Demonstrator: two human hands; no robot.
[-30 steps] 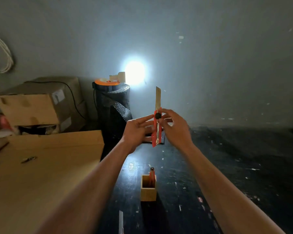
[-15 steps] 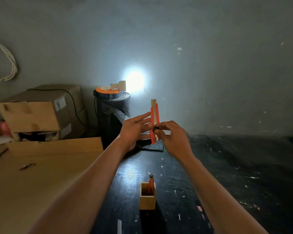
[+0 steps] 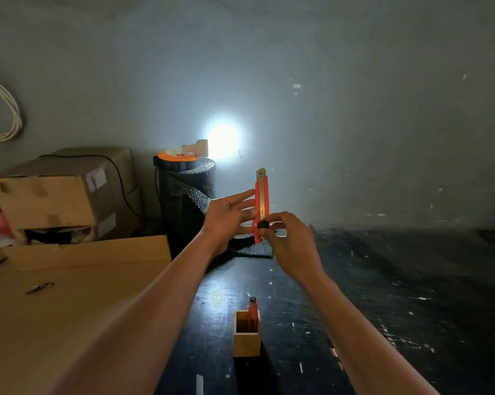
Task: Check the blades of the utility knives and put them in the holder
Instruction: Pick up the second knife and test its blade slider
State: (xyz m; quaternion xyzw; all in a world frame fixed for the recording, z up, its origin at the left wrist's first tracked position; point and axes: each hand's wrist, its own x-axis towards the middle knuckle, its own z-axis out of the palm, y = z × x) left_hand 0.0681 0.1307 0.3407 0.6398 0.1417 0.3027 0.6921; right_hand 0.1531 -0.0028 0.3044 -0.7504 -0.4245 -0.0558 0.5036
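Observation:
I hold a red utility knife [image 3: 261,199] upright in front of me, only a short tip of its blade showing above the red body. My right hand [image 3: 289,240] pinches the knife's lower end at the black knob. My left hand [image 3: 229,213] steadies the knife from the left, its fingers stretched flat against the handle. Below, on the black table, stands a small square wooden holder [image 3: 246,342] with another red utility knife [image 3: 253,309] upright inside it.
Flat cardboard [image 3: 69,309] covers the table's left side, with a small metal piece [image 3: 39,287] lying on it. Stacked cardboard boxes [image 3: 55,195] stand at the back left. A black roll [image 3: 186,203] carries a bright lamp [image 3: 196,146] near the grey wall.
The long blade that stuck out a second ago has slid back into the red body. The knob and my right hand have moved down the handle. The knife stays upright.

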